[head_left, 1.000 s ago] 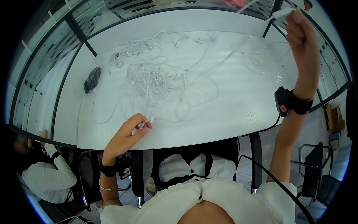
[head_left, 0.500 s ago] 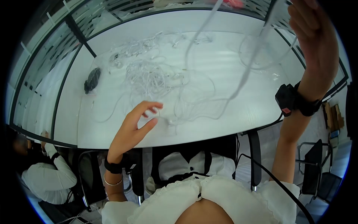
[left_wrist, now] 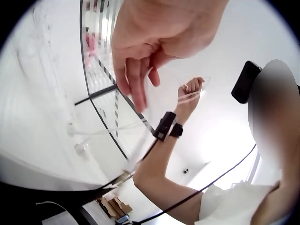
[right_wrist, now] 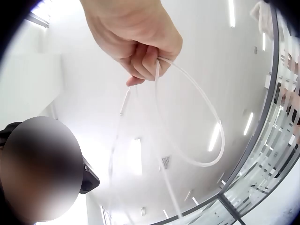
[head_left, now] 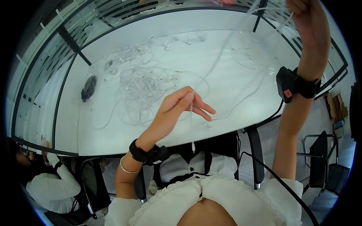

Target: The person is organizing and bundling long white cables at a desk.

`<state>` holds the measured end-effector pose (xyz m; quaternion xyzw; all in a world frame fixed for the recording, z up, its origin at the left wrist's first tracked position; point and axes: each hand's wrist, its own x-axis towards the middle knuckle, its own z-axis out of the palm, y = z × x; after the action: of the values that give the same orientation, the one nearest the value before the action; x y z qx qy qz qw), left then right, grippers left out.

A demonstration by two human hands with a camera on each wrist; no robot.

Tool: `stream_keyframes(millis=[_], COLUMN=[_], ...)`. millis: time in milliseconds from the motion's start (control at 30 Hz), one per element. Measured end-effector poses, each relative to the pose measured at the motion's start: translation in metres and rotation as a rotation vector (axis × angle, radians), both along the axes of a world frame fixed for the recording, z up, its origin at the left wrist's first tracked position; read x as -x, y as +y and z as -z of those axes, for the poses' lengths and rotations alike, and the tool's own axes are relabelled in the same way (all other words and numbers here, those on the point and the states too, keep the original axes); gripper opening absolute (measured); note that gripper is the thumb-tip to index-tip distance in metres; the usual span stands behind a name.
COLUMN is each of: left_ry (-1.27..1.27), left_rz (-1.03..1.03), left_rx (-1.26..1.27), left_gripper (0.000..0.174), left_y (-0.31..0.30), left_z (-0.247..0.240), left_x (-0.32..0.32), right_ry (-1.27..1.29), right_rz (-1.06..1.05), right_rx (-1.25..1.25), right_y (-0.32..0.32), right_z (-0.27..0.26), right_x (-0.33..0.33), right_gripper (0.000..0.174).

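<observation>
Over the table's front part, my left hand [head_left: 179,105] pinches a thin white cable between thumb and forefinger, the other fingers spread. The cable's plug end [head_left: 193,147] dangles below, past the table edge. In the left wrist view, this hand [left_wrist: 159,37] points downward with blurred cable near its fingertips. High at the right, my right hand [head_left: 311,30] is raised, partly cut off by the head view. Seen from the right wrist, the hand [right_wrist: 136,42] grips white cable in curled fingers; a loop [right_wrist: 220,140] and a slim connector [right_wrist: 125,101] hang from it.
A tangled heap of white cables [head_left: 145,84] lies on the white table [head_left: 233,116]. Smaller cables [head_left: 139,49] lie behind it, and a black bundle [head_left: 89,89] at the left. Low panels border the table; another person [head_left: 56,184] sits at the lower left.
My left hand let go of a cable end, opened, then moved right and up and now pinches a cable. My right hand stays raised with its cable, shifting slightly.
</observation>
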<state>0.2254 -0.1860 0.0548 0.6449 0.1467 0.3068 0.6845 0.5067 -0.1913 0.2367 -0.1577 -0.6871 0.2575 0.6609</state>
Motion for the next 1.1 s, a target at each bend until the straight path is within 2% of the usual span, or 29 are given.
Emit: stream_keyframes(millis=[33, 67, 133, 167, 233, 300, 333, 467, 567, 600, 700, 767, 833, 867, 967, 1000, 1100], left_ry=[-0.070, -0.032, 0.011, 0.017, -0.056, -0.128, -0.105, -0.211, -0.194, -0.198, -0.052, -0.092, 0.013, 0.068, 0.137, 0.173, 0.285], left_rz=[0.017, -0.043, -0.184, -0.267, -0.213, -0.133, -0.114, -0.010, 0.106, 0.066, 0.123, 0.076, 0.065, -0.024, -0.192, -0.210, -0.260], left_rx=[-0.006, -0.134, -0.332, -0.403, -0.342, -0.281, -0.261, -0.154, 0.012, 0.054, 0.150, 0.164, 0.136, 0.092, 0.024, 0.009, -0.075], left_gripper=[0.030, 0.030, 0.030, 0.030, 0.031, 0.031, 0.031, 0.032, 0.033, 0.032, 0.030, 0.029, 0.031, 0.032, 0.032, 0.032, 0.032], left_y=[-0.001, -0.001, 0.000, 0.003, 0.012, 0.018, 0.016, 0.007, -0.004, -0.011, -0.017, -0.020, -0.012, -0.010, -0.006, -0.007, -0.011], left_z=[0.008, 0.008, 0.005, 0.002, 0.003, 0.005, 0.003, 0.016, 0.019, 0.017, 0.008, 0.008, 0.006, 0.004, -0.006, -0.012, -0.026], left_x=[-0.010, -0.016, -0.026, -0.031, -0.043, -0.057, -0.064, -0.095, -0.090, -0.089, -0.068, -0.054, -0.030, -0.018, 0.019, 0.030, 0.056], right_ry=[-0.010, 0.011, -0.006, -0.023, -0.077, 0.058, 0.038, -0.034, -0.008, -0.024, -0.022, 0.000, -0.154, -0.232, -0.470, -0.618, -0.906], right_rz=[0.004, -0.098, -0.512, -0.383, -0.185, -0.173, -0.231, -0.091, -0.043, -0.047, -0.009, 0.020, 0.325, 0.475, 0.625, 0.733, 0.721], right_rx=[-0.012, 0.012, 0.114, 0.042, -0.086, 0.020, 0.018, -0.084, -0.061, -0.053, -0.008, 0.120, 0.167, 0.192, 0.267, 0.365, 0.176], right_y=[0.000, -0.002, 0.026, 0.020, 0.003, -0.005, -0.003, -0.002, 0.003, 0.006, 0.018, 0.022, 0.017, 0.016, 0.010, 0.004, 0.028], right_z=[-0.001, -0.003, -0.008, -0.004, -0.008, -0.014, -0.017, -0.022, -0.022, -0.022, -0.016, -0.009, -0.006, -0.003, 0.006, 0.004, 0.020], right_x=[0.002, 0.005, -0.024, -0.033, -0.010, 0.005, 0.003, 0.003, -0.001, -0.007, -0.037, -0.056, -0.070, -0.075, -0.088, -0.080, -0.143], right_gripper=[0.021, 0.022, 0.022, 0.022, 0.021, 0.020, 0.020, 0.021, 0.020, 0.020, 0.020, 0.024, 0.028, 0.029, 0.032, 0.033, 0.039])
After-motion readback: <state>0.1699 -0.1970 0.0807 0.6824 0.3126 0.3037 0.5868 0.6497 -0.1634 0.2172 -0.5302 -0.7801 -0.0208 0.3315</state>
